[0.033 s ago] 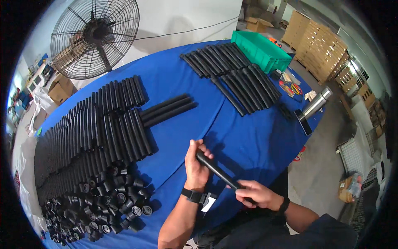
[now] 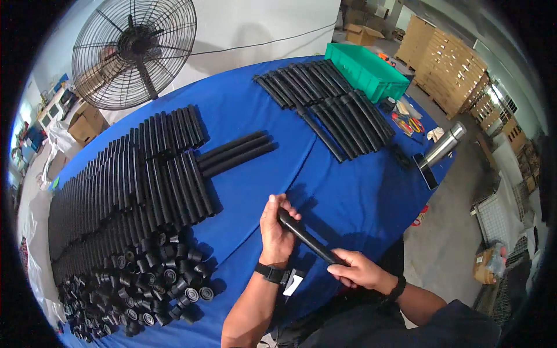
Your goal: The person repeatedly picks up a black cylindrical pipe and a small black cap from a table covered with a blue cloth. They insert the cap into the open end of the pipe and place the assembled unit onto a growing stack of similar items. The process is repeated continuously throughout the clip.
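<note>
A black tube [image 2: 308, 236] slants across the blue-covered table's near edge, held between both my hands. My left hand [image 2: 277, 235] wraps round its upper end, thumb pointing up; the palm hides that tip. Round the lower end, my right hand [image 2: 364, 271] is closed, covering it. To the left lie stacked rows of plain black tubes [image 2: 116, 180], with three black tubes [image 2: 238, 153] set apart beside them. A heap of short black caps [image 2: 148, 284] lies in front of these rows. Farther off, tubes with thicker ends [image 2: 342, 124] rest in two rows.
A green plastic crate [image 2: 368, 75] stands at the table's far right. Near it are scissors [image 2: 415, 124], a phone [image 2: 426, 172] and a steel flask [image 2: 445, 144]. A black fan [image 2: 136, 46] rises behind the table. Stacked cartons [image 2: 444, 66] stand beyond.
The fingers of my right hand have shifted slightly on the tube's lower end; a fingertip that stuck out past the tube no longer shows. Little else differs.
</note>
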Available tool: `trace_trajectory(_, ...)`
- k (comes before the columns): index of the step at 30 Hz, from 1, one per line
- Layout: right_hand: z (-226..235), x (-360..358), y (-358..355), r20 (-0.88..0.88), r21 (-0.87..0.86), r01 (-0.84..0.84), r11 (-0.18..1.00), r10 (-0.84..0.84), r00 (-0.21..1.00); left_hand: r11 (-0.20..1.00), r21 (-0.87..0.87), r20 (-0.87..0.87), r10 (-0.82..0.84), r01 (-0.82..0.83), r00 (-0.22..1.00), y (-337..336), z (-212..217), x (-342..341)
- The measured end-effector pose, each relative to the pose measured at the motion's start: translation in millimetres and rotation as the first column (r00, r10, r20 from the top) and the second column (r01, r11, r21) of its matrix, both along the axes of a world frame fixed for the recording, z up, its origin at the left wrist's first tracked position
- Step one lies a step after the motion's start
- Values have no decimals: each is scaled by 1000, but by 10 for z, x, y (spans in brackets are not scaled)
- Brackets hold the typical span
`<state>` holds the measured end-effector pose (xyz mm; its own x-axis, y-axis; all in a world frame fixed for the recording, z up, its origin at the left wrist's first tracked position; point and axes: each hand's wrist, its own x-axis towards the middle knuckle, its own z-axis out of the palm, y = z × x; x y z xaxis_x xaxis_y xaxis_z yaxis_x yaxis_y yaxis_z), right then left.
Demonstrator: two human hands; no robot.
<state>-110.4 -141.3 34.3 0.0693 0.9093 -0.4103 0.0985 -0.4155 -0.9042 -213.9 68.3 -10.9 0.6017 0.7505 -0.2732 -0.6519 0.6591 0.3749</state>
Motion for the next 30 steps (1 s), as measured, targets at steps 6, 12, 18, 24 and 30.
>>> trace_trajectory(6,182,11,19,-640,-256,120,959,-261,723,996,-17,271,-80,88,959,76,-249,-90)
trace_trajectory(12,25,-66,46,65,-53,135,989,-132,989,999,-22,37,25,-25,999,10,-56,-30)
trace_trajectory(18,163,-11,26,-475,-245,114,963,-221,852,998,39,216,-62,55,974,55,-155,-65)
trace_trajectory(24,181,123,92,124,31,228,973,-230,965,916,390,-370,67,89,927,25,19,-35)
trace_trajectory(30,339,410,1,-439,-235,131,963,-225,870,920,311,-309,-141,240,941,3,92,-70)
